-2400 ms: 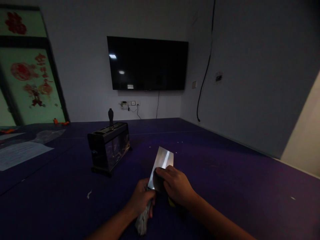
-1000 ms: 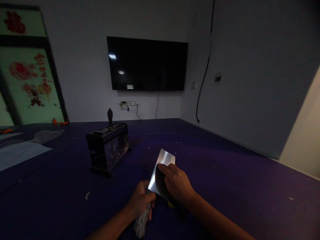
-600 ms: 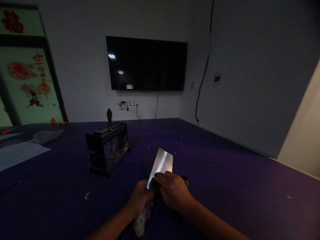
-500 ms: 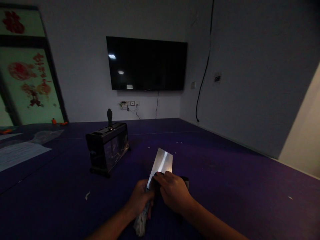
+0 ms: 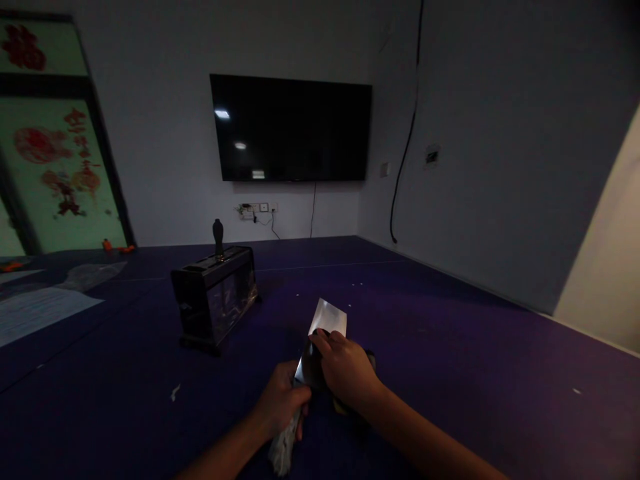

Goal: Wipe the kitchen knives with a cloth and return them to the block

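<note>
A cleaver (image 5: 332,317) points away from me, its broad shiny blade tilted up. My left hand (image 5: 281,401) is closed around its handle, near the blade. Crinkled clear plastic (image 5: 281,453) covers the handle end below my fist. My right hand (image 5: 350,372) lies over the blade with its fingers bent together, pinching a small black piece (image 5: 323,332) against the flat of the steel. What kind of piece it is, I cannot make out. Partly hidden behind my right wrist, another dark object (image 5: 371,360) sits on the surface.
A black knife block (image 5: 213,300) with clear sides stands left of my hands, one black handle (image 5: 218,233) sticking up from it. Paper sheets (image 5: 45,310) and a plastic bag (image 5: 95,275) lie farther left. White scraps (image 5: 175,392) dot the purple surface. A television (image 5: 293,127) hangs on the back wall.
My right hand has slid up the blade with the black piece, covering more of the steel. My left hand keeps its hold, and the view has shifted slightly.
</note>
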A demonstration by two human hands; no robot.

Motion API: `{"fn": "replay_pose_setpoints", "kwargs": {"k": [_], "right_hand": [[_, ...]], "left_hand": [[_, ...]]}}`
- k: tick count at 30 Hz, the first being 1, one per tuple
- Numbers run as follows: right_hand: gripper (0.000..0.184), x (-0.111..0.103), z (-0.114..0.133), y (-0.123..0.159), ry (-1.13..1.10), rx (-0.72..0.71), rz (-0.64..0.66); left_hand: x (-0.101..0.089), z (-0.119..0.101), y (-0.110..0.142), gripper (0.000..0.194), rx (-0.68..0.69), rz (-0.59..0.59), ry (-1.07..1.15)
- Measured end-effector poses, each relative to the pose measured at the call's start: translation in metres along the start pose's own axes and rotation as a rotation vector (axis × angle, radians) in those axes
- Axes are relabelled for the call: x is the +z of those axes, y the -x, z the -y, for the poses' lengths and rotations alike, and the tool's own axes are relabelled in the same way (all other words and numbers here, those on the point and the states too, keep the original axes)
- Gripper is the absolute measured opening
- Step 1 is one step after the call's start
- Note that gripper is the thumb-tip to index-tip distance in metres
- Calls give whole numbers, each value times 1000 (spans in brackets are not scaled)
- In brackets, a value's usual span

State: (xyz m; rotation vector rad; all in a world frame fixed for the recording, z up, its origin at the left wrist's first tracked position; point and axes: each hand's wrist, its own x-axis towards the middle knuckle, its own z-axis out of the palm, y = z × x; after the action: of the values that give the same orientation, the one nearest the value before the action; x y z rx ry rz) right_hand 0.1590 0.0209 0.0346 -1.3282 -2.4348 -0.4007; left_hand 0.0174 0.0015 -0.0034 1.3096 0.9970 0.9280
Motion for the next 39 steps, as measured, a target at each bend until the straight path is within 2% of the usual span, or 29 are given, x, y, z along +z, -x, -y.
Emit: {"fn": "replay_pose_setpoints", "kwargs": {"k": [8, 15, 22, 24, 27, 31, 35, 39], "right_hand": [[33, -14, 6, 10, -93, -53, 73], [28, -13, 8, 11, -87, -57, 53], [38, -3, -6, 1, -31, 105, -9], [40, -2, -9, 0, -29, 106, -18], [40, -1, -8, 3, -32, 35, -7], [34, -3, 5, 10, -49, -140, 0], [28, -3, 15, 15, -77, -262, -11], [28, 0, 15, 14, -110, -234, -64]], "left_hand": [[0, -3, -1, 13, 26, 0, 56], [1, -2, -3, 16, 32, -12, 68], [1, -1, 3, 16, -15, 22, 30], [0, 0, 4, 17, -21, 27, 30], [-1, 0, 3, 16, 4, 18, 43], [0, -1, -3, 11, 64, -14, 78], [0, -3, -6, 17, 81, 4, 104], [0, -2, -7, 17, 88, -2, 94]]}}
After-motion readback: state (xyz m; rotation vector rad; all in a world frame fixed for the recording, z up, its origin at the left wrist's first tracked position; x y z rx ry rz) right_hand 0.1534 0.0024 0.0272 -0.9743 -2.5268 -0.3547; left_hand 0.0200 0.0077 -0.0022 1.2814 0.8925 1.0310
